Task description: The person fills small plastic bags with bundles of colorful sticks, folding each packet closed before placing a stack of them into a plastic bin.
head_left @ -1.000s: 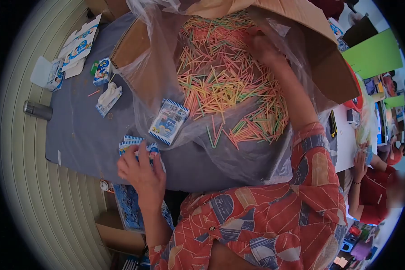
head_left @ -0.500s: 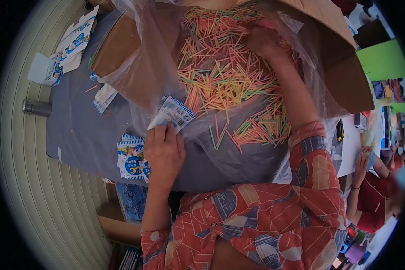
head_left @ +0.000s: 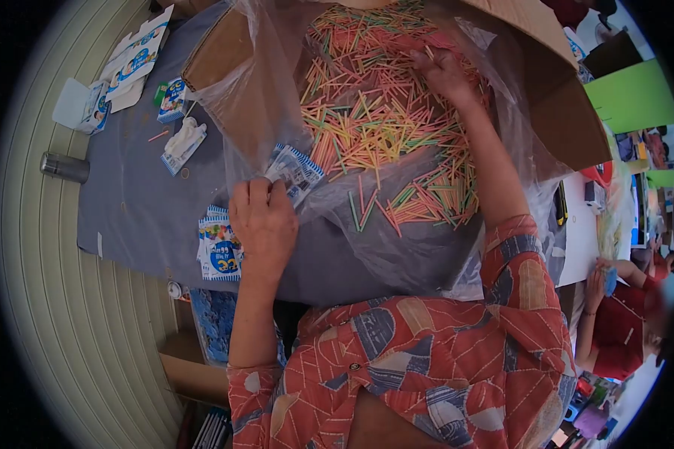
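Note:
My left hand (head_left: 264, 228) has its fingers closed on the near end of a blue-and-white printed packet (head_left: 297, 176), which rests at the edge of the clear plastic liner. More printed packets (head_left: 219, 251) lie stacked just left of that wrist. Over the far right part of a heap of thin coloured sticks (head_left: 382, 142), my right hand (head_left: 445, 77) is pinched, palm partly turned up. A short pale stick (head_left: 429, 52) shows at its fingertips. Pink, yellow, green and orange sticks spread across the plastic inside a cardboard box.
The cardboard box's flaps (head_left: 221, 49) stand on both sides, draped with clear plastic (head_left: 528, 135). On the grey table cover (head_left: 153, 224) lie a crumpled white item on a packet (head_left: 183, 146) and printed cartons (head_left: 137, 56). A metal flask (head_left: 65, 167) is at left. Another person (head_left: 614, 329) works at right.
My right hand has turned its palm upward and its fingertips now show a stick. My left hand has shifted slightly up and left, still at the packet. The view has moved slightly.

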The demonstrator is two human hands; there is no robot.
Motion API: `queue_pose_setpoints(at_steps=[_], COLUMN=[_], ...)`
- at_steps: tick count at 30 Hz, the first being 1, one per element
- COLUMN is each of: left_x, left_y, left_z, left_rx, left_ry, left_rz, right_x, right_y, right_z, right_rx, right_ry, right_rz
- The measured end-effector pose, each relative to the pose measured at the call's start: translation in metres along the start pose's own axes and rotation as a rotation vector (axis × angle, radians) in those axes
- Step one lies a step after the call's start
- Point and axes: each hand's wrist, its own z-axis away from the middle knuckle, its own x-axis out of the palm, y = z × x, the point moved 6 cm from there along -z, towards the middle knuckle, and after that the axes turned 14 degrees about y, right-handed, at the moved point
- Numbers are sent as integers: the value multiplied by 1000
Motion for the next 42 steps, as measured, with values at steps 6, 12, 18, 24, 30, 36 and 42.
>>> queue_pose_setpoints(at_steps=[6,12,18,24,30,36,42], left_x=[10,5,7,12,6,4,-2], left_y=[2,2,0,-1,2,-4,-4], left_z=[16,12,15,16,11,16,10], left_rx=[-42,-91,-112,-145,-152,-161,-100], left_ry=[-188,-181,-208,-322,-218,-189,-25], left_rz=[-1,-32,-27,-29,-36,41,118], right_x=[38,62,38,50,62,7,6], right_y=[-28,-60,-61,-82,-63,-24,-53], right_z=[4,32,76,65,76,56,54], right_rx=[-181,-114,-157,-353,-555,89,153], right_ry=[-48,-413,-209,-391,-227,27,403], right_rz=[544,907,770,986,745,-455,-799])
